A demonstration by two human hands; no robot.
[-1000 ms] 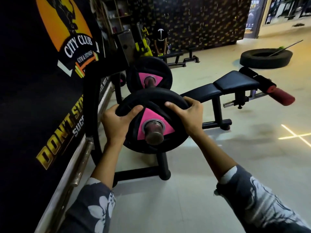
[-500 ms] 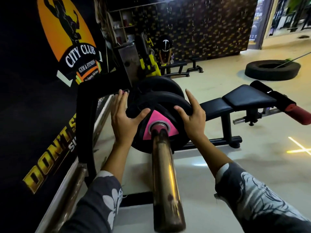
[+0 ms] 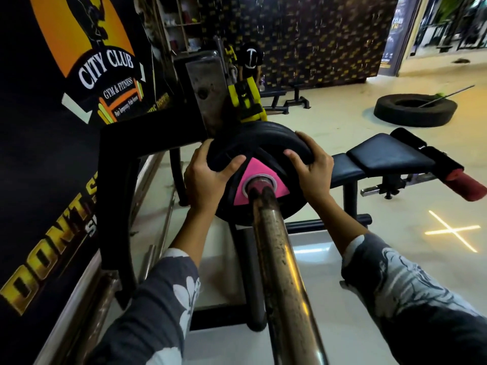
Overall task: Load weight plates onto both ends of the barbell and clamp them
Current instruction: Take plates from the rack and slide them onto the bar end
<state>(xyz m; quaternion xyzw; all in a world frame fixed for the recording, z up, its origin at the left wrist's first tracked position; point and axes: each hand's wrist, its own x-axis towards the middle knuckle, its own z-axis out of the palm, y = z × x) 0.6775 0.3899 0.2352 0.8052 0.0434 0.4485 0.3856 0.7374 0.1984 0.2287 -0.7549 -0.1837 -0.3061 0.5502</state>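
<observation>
A black weight plate with a pink triangle round its hub sits on the steel barbell sleeve, which runs from the bottom of the view up to the plate's hole. It is pushed up against another black plate behind it. My left hand grips the plate's left rim, thumb across the face. My right hand grips the right rim, fingers curled over the edge. No clamp is in view.
A black rack frame stands at the left against a banner wall. A black padded bench with a red roller lies to the right. A tyre lies on the floor beyond it. A person stands far back.
The plate has slid farther down the sleeve against the inner plate. Both hands went from flat fingers on the plate to a curled grip on its rim.
</observation>
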